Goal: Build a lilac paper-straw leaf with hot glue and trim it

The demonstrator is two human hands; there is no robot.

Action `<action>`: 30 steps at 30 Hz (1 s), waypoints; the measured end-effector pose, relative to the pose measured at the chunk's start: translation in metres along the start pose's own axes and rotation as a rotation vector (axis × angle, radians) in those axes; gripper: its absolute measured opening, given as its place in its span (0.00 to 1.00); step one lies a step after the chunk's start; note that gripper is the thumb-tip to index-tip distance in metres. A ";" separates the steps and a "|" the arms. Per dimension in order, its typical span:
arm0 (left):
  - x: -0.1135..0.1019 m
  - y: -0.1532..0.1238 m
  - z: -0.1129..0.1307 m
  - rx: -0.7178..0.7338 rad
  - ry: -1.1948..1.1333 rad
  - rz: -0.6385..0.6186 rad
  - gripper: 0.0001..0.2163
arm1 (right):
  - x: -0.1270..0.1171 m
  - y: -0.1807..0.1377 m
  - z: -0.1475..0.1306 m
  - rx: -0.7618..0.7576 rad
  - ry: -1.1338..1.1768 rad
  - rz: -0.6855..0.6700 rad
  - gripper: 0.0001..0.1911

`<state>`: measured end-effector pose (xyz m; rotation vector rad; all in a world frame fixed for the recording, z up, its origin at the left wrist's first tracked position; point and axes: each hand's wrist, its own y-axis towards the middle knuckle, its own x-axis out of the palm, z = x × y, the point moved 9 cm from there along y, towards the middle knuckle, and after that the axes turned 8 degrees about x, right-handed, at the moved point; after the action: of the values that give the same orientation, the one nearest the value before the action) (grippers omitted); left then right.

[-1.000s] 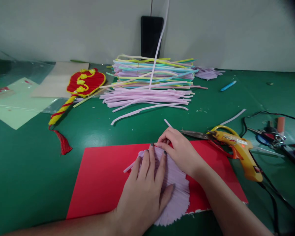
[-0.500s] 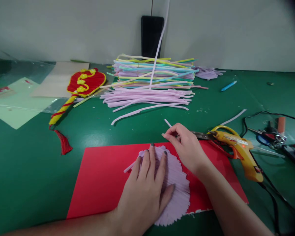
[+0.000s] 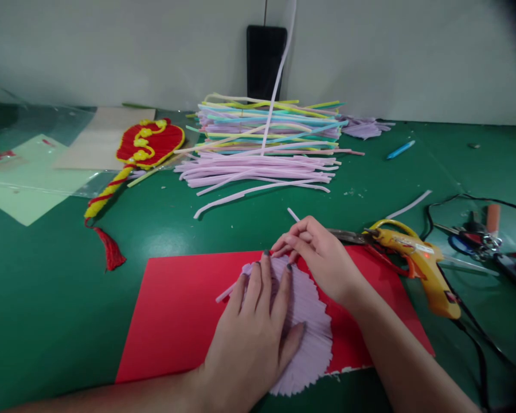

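My left hand [image 3: 253, 338] lies flat, fingers spread, pressing on a lilac fan-shaped piece [image 3: 312, 338] made of fuzzy strips laid side by side. The piece rests on a red card [image 3: 176, 321] on the green table. My right hand [image 3: 322, 258] sits at the piece's top edge with its fingertips bunched together on a lilac strip [image 3: 293, 215]. That strip's far end pokes out beyond the fingers. Its other end shows left of my left hand.
A yellow glue gun [image 3: 425, 267] and scissors [image 3: 348, 235] lie just right of my right hand, with cables and small tools [image 3: 477, 238] beyond. A pile of pastel strips [image 3: 266, 149] is at the back middle. A red-and-yellow fan [image 3: 148, 143] with a tassel lies at the left.
My right hand lifted off the piece's top edge toward the scissors, then came back down to the edge. My left hand stayed flat on the piece.
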<state>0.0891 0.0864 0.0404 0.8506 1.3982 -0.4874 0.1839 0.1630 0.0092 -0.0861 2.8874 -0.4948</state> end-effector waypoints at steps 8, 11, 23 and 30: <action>-0.001 0.001 0.000 0.009 0.010 -0.010 0.25 | -0.012 -0.006 -0.019 -0.192 -0.268 0.175 0.04; -0.002 0.002 0.000 0.008 0.010 -0.010 0.25 | -0.021 -0.009 -0.026 -0.311 -0.304 0.256 0.04; -0.003 0.002 0.000 0.006 0.004 -0.004 0.25 | -0.073 -0.033 -0.044 -0.424 -0.536 0.806 0.05; -0.003 0.002 -0.001 -0.001 0.000 -0.012 0.25 | -0.081 -0.019 -0.018 -0.228 -0.212 0.680 0.10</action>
<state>0.0895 0.0875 0.0436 0.8420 1.4045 -0.4956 0.2591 0.1590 0.0482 0.7325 2.5283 -0.0257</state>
